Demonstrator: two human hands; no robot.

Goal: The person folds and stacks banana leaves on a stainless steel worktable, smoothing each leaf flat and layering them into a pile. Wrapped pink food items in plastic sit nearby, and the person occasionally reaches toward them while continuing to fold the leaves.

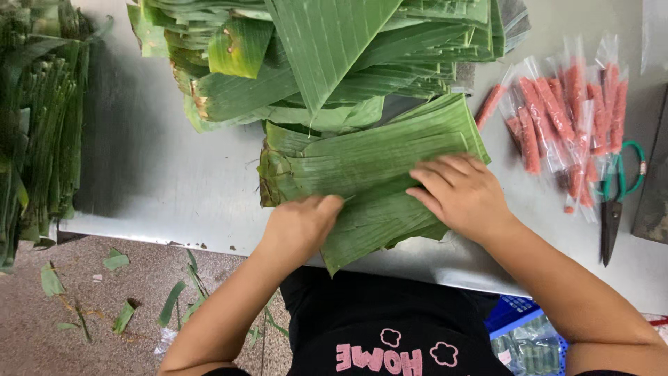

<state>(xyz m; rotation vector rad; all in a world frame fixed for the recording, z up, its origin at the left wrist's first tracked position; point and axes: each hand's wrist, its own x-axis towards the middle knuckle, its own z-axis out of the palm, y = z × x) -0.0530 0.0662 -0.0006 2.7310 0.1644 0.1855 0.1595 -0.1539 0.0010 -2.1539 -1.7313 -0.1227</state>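
Observation:
A stack of cut banana leaf pieces [369,160] lies on the metal table [174,188] right in front of me, its lower corner hanging over the front edge. My left hand [300,224] rests on the stack's lower left part, fingers curled and pinching the leaf edge. My right hand [460,191] lies flat on the right side of the same stack, fingers spread and pressing it down.
A large heap of banana leaves [320,56] fills the back of the table. Another leaf bundle [38,125] stands at the far left. Orange sausages in clear plastic sleeves [563,118] and green-handled scissors [616,195] lie at the right. Leaf scraps [118,292] litter the floor.

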